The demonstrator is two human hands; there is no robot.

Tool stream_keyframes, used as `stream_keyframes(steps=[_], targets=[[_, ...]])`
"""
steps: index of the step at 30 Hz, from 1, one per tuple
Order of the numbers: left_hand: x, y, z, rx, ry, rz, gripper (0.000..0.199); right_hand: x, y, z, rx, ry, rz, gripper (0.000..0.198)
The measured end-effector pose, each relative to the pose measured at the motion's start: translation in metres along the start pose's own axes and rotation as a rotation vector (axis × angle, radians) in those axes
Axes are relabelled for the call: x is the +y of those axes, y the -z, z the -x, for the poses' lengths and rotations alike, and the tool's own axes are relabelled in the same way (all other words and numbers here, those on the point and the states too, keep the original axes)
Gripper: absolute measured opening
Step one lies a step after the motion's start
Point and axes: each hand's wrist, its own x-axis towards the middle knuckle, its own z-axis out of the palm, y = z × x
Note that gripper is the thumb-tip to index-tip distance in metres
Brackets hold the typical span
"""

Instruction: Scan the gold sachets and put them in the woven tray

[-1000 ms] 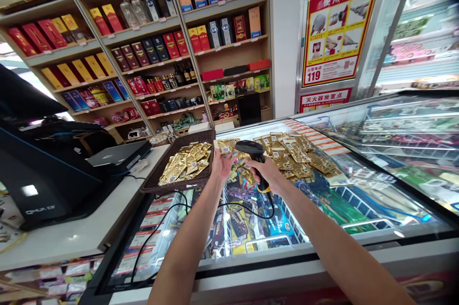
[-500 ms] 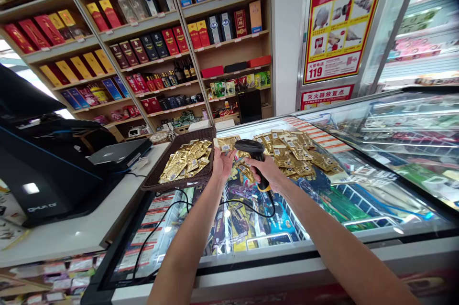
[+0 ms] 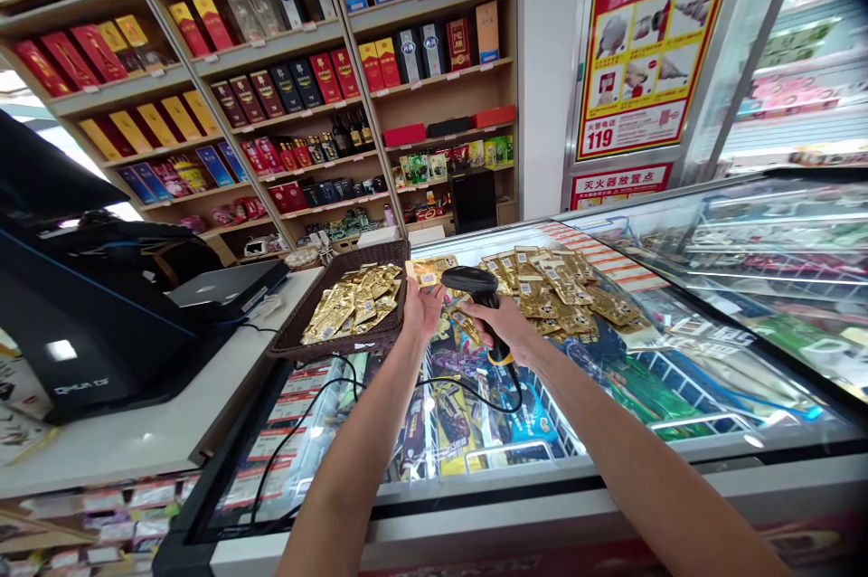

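Note:
My left hand (image 3: 422, 306) is closed on a gold foil packet (image 3: 429, 271) with a white barcode label, held up beside the basket. In my right hand (image 3: 505, 324) is a black barcode scanner (image 3: 473, 281), its head tilted toward that packet. An orange-lit glow lies on the packet's foil. The scanner's cable (image 3: 467, 392) loops down over the glass. Left of my hands, a brown woven basket (image 3: 298, 337) holds many gold packets (image 3: 356, 301). Another heap of gold packets (image 3: 549, 283) lies on the glass to the right of the scanner.
Beneath my arms is a glass-topped freezer (image 3: 407, 491) with wire baskets and wrapped goods inside. A black checkout terminal (image 3: 81, 324) stands on the white counter (image 3: 155, 441) at left. Shelves of boxed bottles (image 3: 291, 89) and a red poster (image 3: 651, 43) are behind.
An orange glow has appeared on the packet in my left hand. Both hands stay nearly in place, and the view has shifted slightly.

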Motion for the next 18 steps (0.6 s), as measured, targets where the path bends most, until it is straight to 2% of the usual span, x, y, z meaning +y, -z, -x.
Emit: stream_keyframes(steps=[11,15,18], targets=[[0.002,-0.006,0.004,0.006,0.013,0.018,0.035,0.0,0.001,0.0,-0.004,0.007,-0.012,0.037],[0.018,-0.01,0.006,0.048,-0.012,0.008,0.034,-0.001,0.003,0.0,-0.007,0.01,-0.028,0.038],[0.043,-0.006,0.006,0.126,-0.044,-0.013,0.035,-0.001,0.004,0.0,-0.01,0.01,-0.031,0.038]])
